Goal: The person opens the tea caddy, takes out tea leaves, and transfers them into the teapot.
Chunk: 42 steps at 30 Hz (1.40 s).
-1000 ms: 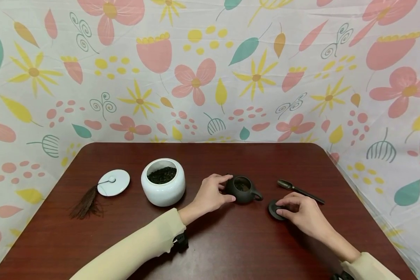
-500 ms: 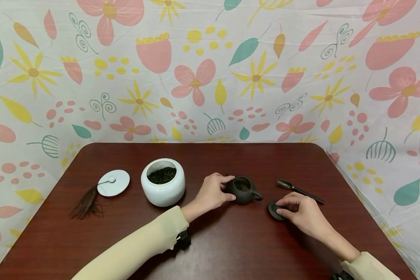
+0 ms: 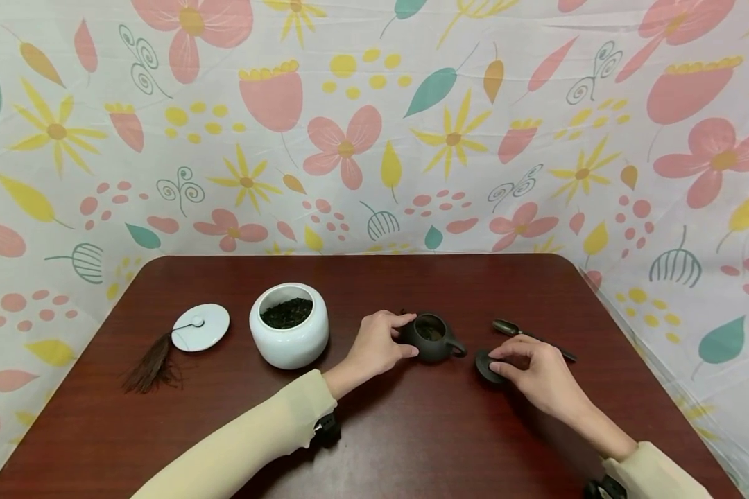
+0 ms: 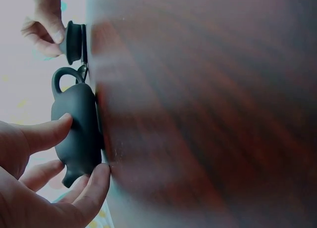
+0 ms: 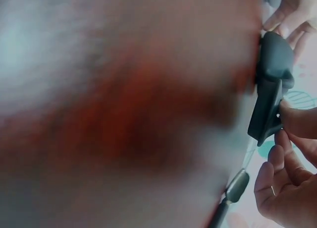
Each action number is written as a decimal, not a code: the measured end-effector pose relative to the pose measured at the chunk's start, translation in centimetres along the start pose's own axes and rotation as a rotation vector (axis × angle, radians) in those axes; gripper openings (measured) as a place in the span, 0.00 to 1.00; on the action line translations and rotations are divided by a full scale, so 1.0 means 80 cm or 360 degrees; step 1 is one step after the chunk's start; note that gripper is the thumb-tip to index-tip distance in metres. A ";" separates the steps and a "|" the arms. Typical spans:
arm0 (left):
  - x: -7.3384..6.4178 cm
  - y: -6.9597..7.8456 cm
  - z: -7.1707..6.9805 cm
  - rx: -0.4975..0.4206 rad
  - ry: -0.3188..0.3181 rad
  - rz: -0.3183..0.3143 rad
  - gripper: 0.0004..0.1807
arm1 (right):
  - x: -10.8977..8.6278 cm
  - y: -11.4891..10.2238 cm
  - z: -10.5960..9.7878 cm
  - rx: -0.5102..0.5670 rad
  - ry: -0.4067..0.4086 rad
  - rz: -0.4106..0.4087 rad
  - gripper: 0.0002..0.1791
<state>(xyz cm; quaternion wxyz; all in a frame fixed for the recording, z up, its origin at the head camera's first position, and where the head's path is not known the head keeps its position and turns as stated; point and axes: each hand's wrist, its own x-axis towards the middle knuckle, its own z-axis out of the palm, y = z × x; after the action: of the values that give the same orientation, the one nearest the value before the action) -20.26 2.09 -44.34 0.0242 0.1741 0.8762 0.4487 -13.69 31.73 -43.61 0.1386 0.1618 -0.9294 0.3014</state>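
Note:
A small dark teapot [image 3: 433, 348] stands uncovered on the table, some leaves visible inside it. My left hand [image 3: 376, 346] grips its spout side, with the thumb on the near wall and fingers on the far side. Around the spout, the left wrist view shows these fingers close to the teapot body [image 4: 77, 126]. To the right of the handle, my right hand [image 3: 539, 378] pinches the dark teapot lid [image 3: 485, 368] by its knob between thumb and fingers. The lid is tilted and raised slightly off the table.
A white jar [image 3: 290, 343] filled with dark tea leaves [image 3: 287, 313] stands left of my left hand. Farther left lies its white lid [image 3: 209, 333] with a brown tassel [image 3: 152, 364]. Behind my right hand lies a tea scoop [image 3: 505, 326]. A patterned cloth [image 3: 349, 173] hangs behind the table [image 3: 374, 277].
My right hand has lifted the teapot lid slightly and tilted it, where before it lay flat on the table. My left hand has stayed on the teapot.

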 end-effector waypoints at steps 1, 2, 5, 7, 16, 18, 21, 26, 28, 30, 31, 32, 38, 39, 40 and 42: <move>0.000 0.000 0.000 0.0000 0.0003 -0.0001 0.34 | 0.002 -0.002 0.000 0.0010 0.0005 -0.0001 0.12; 0.000 0.000 -0.001 -0.0002 0.0003 -0.0002 0.34 | 0.005 -0.003 0.000 0.0021 0.0006 0.0002 0.12; -0.001 0.000 -0.002 -0.0022 0.0000 -0.0014 0.33 | 0.012 -0.009 -0.001 0.0053 0.0018 -0.0010 0.12; -0.002 0.000 -0.004 -0.0038 0.0001 -0.0022 0.32 | 0.016 -0.013 -0.002 0.0072 0.0026 -0.0025 0.11; 0.008 -0.007 -0.011 -0.0065 0.0079 0.0007 0.32 | 0.033 -0.024 -0.004 0.0131 0.0068 -0.0098 0.11; 0.011 -0.008 -0.014 -0.0082 0.0024 0.0019 0.39 | 0.037 -0.026 -0.005 0.0131 0.0073 -0.0112 0.11; 0.018 -0.009 -0.018 -0.0114 -0.0123 0.0030 0.48 | 0.044 -0.031 -0.004 0.0145 0.0067 -0.0124 0.10; 0.032 -0.012 -0.024 -0.0186 -0.0293 0.0016 0.50 | 0.058 -0.043 0.000 0.0185 0.0024 -0.0109 0.09; 0.037 -0.015 -0.024 -0.0212 -0.0323 0.0008 0.49 | 0.064 -0.048 0.002 0.0198 0.0009 -0.0099 0.09; 0.041 -0.017 -0.025 -0.0243 -0.0342 0.0008 0.48 | 0.071 -0.052 0.005 0.0202 -0.0005 -0.0092 0.09; 0.042 -0.018 -0.025 -0.0263 -0.0354 0.0002 0.47 | 0.074 -0.054 0.006 0.0200 -0.0013 -0.0089 0.08; 0.043 -0.018 -0.025 -0.0278 -0.0363 -0.0004 0.47 | 0.077 -0.056 0.007 0.0200 -0.0024 -0.0087 0.08; 0.043 -0.021 -0.025 -0.0361 -0.0408 -0.0041 0.44 | 0.094 -0.061 0.014 0.0193 -0.0106 -0.0083 0.07; 0.043 -0.021 -0.025 -0.0372 -0.0419 -0.0046 0.44 | 0.096 -0.062 0.015 0.0191 -0.0121 -0.0084 0.07; 0.043 -0.021 -0.026 -0.0382 -0.0430 -0.0048 0.43 | 0.098 -0.062 0.015 0.0191 -0.0134 -0.0084 0.07; 0.043 -0.021 -0.026 -0.0384 -0.0449 -0.0048 0.43 | 0.101 -0.063 0.017 0.0191 -0.0159 -0.0084 0.07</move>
<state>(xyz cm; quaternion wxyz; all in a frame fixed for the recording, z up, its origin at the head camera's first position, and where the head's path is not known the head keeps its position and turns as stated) -24.39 0.69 -44.02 0.1744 0.2178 0.8064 0.5214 -19.34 25.29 -39.17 0.0899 0.2090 -0.9108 0.3445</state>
